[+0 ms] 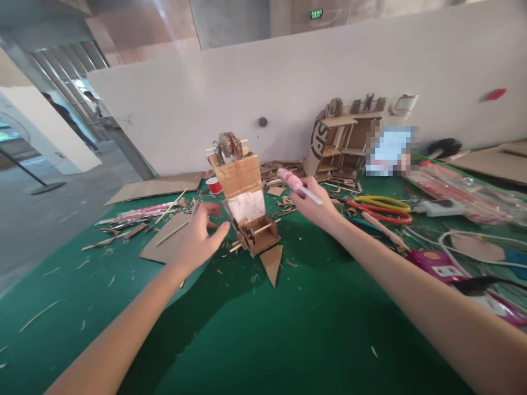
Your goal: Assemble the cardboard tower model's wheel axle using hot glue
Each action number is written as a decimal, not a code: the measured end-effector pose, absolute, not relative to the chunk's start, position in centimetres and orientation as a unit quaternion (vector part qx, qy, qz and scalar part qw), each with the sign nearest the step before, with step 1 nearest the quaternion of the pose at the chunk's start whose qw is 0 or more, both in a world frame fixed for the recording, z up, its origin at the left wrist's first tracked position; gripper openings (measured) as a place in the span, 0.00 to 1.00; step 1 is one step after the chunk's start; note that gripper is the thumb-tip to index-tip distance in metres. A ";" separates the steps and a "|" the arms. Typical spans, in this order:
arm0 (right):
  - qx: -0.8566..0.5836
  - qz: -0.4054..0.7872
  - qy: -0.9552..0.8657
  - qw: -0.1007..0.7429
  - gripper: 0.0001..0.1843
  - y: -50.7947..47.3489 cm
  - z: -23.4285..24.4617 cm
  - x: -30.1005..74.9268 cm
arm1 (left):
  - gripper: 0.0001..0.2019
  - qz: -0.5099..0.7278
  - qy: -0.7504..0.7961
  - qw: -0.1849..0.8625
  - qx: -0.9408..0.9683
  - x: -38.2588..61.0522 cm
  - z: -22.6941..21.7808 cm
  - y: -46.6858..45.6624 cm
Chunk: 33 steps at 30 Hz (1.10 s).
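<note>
My left hand (pixel 201 233) is open, thumb and fingers apart, just left of a small cardboard model (pixel 242 184) on the green table. This model has cardboard wheels (pixel 230 145) with red thread at its top, wooden sticks through it, and an open box (pixel 259 233) at its base. A pointed cardboard piece (pixel 272 263) sticks out in front of the base. To the right of the model, my right hand (pixel 310 203) is closed around a pink and white pen-like stick (pixel 291 180), tilted and held above the table. What kind of tool it is does not show clearly.
A red thread spool (pixel 213 185) stands behind my left hand, near a flat cardboard sheet (pixel 160 241). Orange-handled pliers (pixel 387 214), cables and a purple power strip (pixel 436 263) lie right. A cardboard shelf model (pixel 346 142) and blurred screen stand near the white wall (pixel 206 99).
</note>
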State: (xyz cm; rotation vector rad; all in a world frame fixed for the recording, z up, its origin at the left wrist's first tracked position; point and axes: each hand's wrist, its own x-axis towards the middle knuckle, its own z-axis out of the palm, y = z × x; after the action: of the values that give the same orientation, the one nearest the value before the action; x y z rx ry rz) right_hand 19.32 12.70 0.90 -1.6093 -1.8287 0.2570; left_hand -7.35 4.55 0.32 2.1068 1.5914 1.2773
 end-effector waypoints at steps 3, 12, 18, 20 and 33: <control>-0.572 0.171 -0.677 0.430 0.14 9.5 2.1 20.1 | 0.08 0.306 0.569 0.116 0.755 -7.6 2.5 3.6; -0.473 0.402 -0.715 0.321 0.16 -0.4 3.4 20.4 | 0.12 0.132 0.527 0.223 0.810 -7.8 3.8 2.6; -0.512 0.445 -0.696 0.234 0.28 -2.0 2.9 19.8 | 0.13 0.130 0.540 0.228 0.800 -7.2 3.1 2.7; -0.520 0.432 -0.694 0.248 0.29 -1.8 2.7 19.6 | 0.14 0.135 0.541 0.223 0.799 -7.1 2.9 2.7; -0.473 0.242 -0.690 0.492 0.12 2.9 -1.2 14.5 | 0.16 0.151 0.543 0.244 0.789 -7.1 1.7 3.1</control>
State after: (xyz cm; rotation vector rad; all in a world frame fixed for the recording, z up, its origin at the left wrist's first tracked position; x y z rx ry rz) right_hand 14.50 2.88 -1.18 -1.1475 -1.6737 0.5884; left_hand -7.14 3.09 1.72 2.1550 1.4822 0.4123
